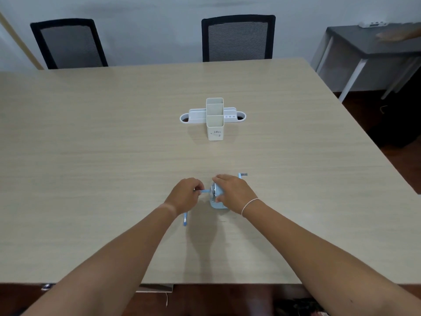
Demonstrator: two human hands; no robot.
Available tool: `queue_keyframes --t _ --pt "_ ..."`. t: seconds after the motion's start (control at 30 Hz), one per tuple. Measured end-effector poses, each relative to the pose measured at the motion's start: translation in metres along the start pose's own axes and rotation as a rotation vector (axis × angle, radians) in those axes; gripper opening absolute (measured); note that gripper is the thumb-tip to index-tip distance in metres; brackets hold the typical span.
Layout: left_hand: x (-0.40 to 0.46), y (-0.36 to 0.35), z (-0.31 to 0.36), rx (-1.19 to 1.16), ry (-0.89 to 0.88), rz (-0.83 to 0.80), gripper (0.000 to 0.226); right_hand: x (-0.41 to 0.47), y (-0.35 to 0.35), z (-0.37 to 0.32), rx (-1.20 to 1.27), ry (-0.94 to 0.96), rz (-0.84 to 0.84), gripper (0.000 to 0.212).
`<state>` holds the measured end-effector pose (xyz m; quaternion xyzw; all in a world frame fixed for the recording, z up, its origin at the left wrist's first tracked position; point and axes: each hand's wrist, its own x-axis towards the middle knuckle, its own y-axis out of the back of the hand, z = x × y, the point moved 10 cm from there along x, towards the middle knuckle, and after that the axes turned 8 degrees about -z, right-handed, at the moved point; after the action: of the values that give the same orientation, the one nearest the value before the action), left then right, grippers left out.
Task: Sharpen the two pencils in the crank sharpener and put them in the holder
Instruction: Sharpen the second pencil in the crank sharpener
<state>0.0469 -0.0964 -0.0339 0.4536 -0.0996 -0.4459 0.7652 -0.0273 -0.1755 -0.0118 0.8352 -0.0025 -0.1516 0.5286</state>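
Observation:
A light blue crank sharpener (216,202) with a silver front face stands on the table near me. My right hand (232,193) grips its body from above. Its crank handle (242,175) sticks out behind that hand. My left hand (188,194) pinches a light blue pencil (205,191) that lies level with its tip in the sharpener's front opening. A second blue pencil (185,220) rests on the table, partly hidden under my left wrist. The white holder (215,119), with two tall square cups and low side trays, stands farther back at the table's middle.
The pale wood table (91,144) reaches to a near edge just below my forearms. Two black mesh chairs (238,38) stand behind its far edge. A grey side table (364,46) is at the far right.

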Motion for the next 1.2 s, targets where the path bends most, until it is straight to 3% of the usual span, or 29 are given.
queue_keyframes --t 0.3,0.57,0.73,0.87,1.2 --pt "-0.005 0.002 0.01 0.104 -0.026 -0.067 0.026 -0.006 0.007 0.001 0.119 -0.017 -0.007 0.067" --pt "-0.001 0.015 0.043 0.073 -0.094 -0.019 0.046 -0.019 0.057 0.05 0.228 -0.106 0.277 0.035" --pt "0.009 -0.015 0.074 0.366 -0.135 -0.168 0.076 -0.013 0.04 0.075 0.143 -0.182 0.181 0.037" --pt "0.019 -0.033 0.075 0.483 -0.07 -0.195 0.09 -0.008 0.026 0.087 0.072 -0.192 0.129 0.039" --pt "0.03 -0.048 0.066 0.422 -0.021 -0.178 0.072 0.002 0.011 0.1 0.061 -0.196 0.207 0.022"
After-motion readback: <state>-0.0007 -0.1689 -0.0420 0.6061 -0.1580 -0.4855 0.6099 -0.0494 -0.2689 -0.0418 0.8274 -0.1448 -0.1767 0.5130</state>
